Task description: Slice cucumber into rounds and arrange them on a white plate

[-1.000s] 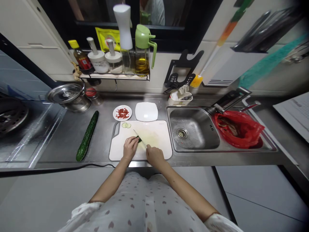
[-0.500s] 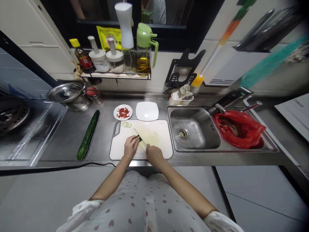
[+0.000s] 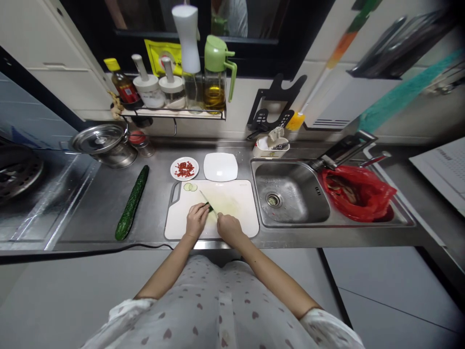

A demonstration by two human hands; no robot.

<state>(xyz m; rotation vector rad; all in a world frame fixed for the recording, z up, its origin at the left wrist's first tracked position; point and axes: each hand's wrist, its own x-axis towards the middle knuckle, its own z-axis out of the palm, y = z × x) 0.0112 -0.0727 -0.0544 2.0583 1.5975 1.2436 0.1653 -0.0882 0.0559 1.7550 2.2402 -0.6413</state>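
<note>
Steel counter (image 3: 154, 213), sink (image 3: 294, 213) at rt. White board (image 3: 241, 206) ctr: L hand (image 3: 196, 220) curled, pinning cucumber stub (image 3: 210, 208); R hand (image 3: 228, 228) fisted on knife (image 3: 205, 198), blade at stub.

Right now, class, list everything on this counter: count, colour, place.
cutting board: one, white, counter centre
cucumber piece: one, green, on board
knife: one, pale, over board
cucumber slices: two, pale green, board corner
whole cucumber: one, dark green, board's left
round dish: one, white, behind board
square plate: one, white, behind board
sink: one, steel, right of board
bag: one, red, beside sink
pot: one, steel, far left
left hand: one, bare, holding cucumber piece
right hand: one, bare, gripping knife
</note>
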